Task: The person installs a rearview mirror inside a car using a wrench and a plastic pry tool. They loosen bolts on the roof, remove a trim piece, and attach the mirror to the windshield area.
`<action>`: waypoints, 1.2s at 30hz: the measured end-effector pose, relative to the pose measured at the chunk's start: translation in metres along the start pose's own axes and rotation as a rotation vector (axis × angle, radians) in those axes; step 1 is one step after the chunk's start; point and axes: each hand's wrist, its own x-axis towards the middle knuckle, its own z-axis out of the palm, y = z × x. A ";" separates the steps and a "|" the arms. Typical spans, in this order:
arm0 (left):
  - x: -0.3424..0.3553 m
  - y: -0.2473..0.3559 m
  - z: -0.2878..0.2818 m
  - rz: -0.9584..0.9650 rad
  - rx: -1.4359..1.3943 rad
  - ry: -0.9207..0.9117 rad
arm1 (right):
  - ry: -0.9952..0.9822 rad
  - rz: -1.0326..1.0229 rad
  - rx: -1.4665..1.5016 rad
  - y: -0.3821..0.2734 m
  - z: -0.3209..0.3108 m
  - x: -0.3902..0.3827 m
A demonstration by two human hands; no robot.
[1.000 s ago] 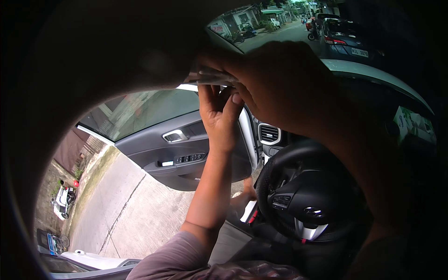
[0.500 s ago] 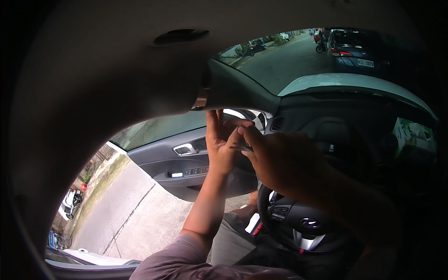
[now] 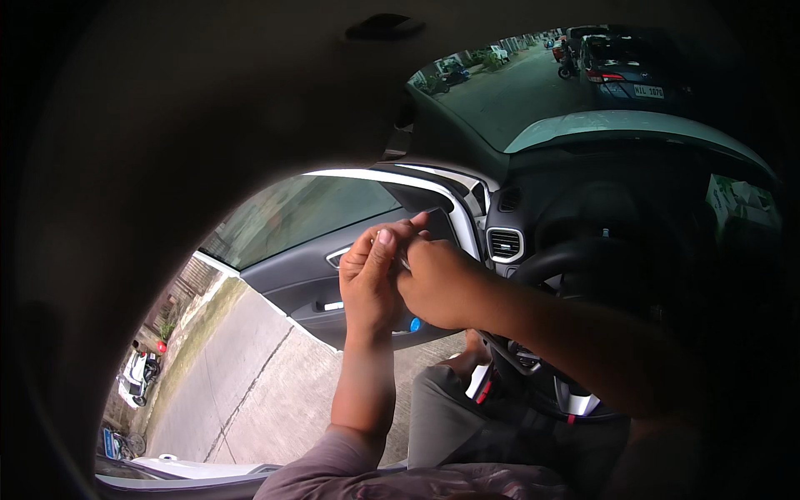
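Note:
In front of the open car door (image 3: 287,279), my two hands meet with their fingers pressed together. My left hand (image 3: 365,271) is closed, its fingers curled over and the thumb laid against them. Against it lies my right hand (image 3: 442,282), also closed, with its back toward me. A thin pale sliver (image 3: 405,263) shows between the hands; its kind is too small to make out. Most of the right fingertips are hidden behind the hand.
A steering wheel (image 3: 575,250) and an air vent (image 3: 505,243) are at the right. On the dashboard sits a green and white box (image 3: 742,204). The door opens onto concrete pavement (image 3: 275,383). A dark car (image 3: 625,71) stands ahead beyond the windshield.
Both hands have come down from the roof edge, and the left fingers, stretched upward before, are now curled. The thin grey metal piece at the right fingers is now mostly hidden. The view has shifted.

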 end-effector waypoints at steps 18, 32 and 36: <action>0.023 0.034 0.048 0.007 0.346 -0.140 | 0.310 -0.029 0.880 0.028 0.013 -0.048; 0.029 0.017 0.042 0.067 0.354 -0.108 | 0.224 -0.120 0.905 0.029 0.006 -0.035; 0.034 0.013 0.032 0.083 0.448 -0.096 | 0.182 -0.129 0.981 0.032 0.010 -0.031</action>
